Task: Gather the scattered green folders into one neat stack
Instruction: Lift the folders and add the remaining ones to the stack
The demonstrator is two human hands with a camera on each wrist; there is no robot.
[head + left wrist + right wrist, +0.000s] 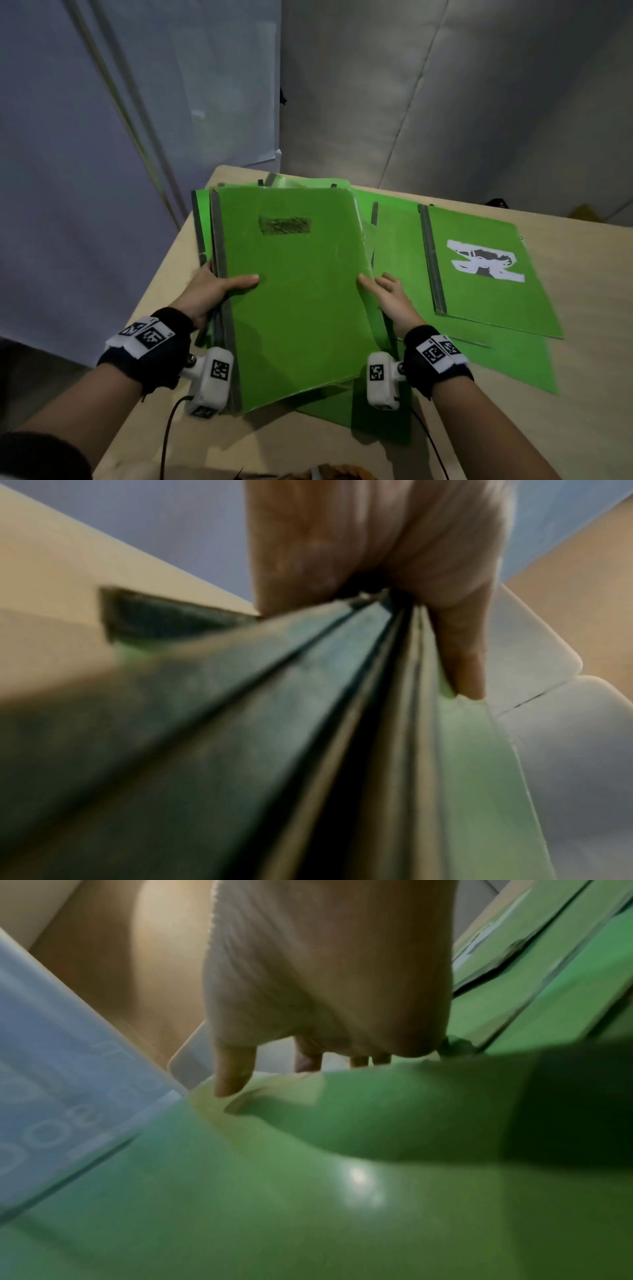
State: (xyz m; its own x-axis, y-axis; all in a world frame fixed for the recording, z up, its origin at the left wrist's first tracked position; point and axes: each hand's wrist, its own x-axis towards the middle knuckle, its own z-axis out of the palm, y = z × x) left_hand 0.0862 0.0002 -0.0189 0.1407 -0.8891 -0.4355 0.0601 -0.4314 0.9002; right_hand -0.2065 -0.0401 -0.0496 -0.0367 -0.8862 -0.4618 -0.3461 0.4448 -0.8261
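Observation:
A bundle of several green folders (294, 291) with grey spines is lifted and tilted above the table. My left hand (212, 291) grips its spine edge, thumb on top and fingers underneath; the left wrist view shows the spines (308, 696) pinched in the left hand (377, 561). My right hand (387, 298) lies with straight fingers against the bundle's right edge, thumb touching the top cover (308, 1177). More green folders lie flat on the right, one with a white and black picture (486, 270), another beneath it (507, 363).
The light wooden table (589, 394) has bare surface at the front and far right. A grey wall (479, 102) stands behind it and a bluish panel (102, 154) to the left. A brownish object (335, 472) shows at the bottom edge.

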